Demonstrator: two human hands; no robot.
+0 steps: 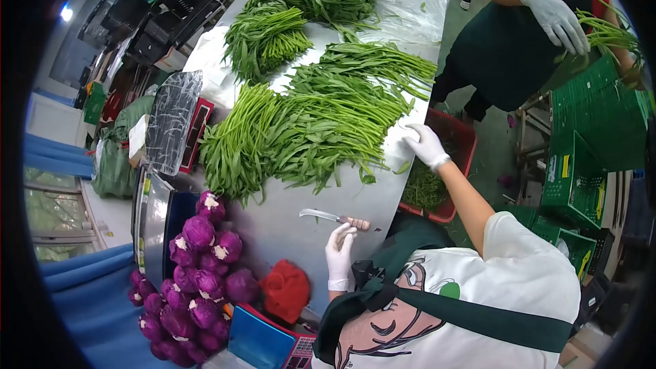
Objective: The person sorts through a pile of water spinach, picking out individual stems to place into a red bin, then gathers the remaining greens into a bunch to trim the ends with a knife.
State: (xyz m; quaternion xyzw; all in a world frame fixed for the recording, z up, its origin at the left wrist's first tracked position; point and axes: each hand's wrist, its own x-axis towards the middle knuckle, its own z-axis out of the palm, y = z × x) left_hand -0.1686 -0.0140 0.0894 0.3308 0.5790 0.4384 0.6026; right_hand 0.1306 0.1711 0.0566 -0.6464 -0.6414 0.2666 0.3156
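Observation:
My left hand (pixel 339 254), in a white glove, is by the table's near edge with its fingers stretched towards a knife (pixel 339 218). The fingertips are right at its wooden handle, and the short curved blade points left. My right hand (pixel 428 147), also gloved, is over the table edge with the thumb and fingers apart, holding nothing. Beside it, the cut stem ends of a spread pile of leafy green vegetables (pixel 328 130) face the edge. A separate bunch of these greens (pixel 263 41) lies farther back.
Purple cabbages (pixel 198 280) are heaped lower left beside a red cloth (pixel 285 290) and a scale (pixel 263 338). A red tub (pixel 466 147) of trimmings stands below the table edge. A co-worker's gloved hand (pixel 557 17) is at upper right near green crates (pixel 581 178).

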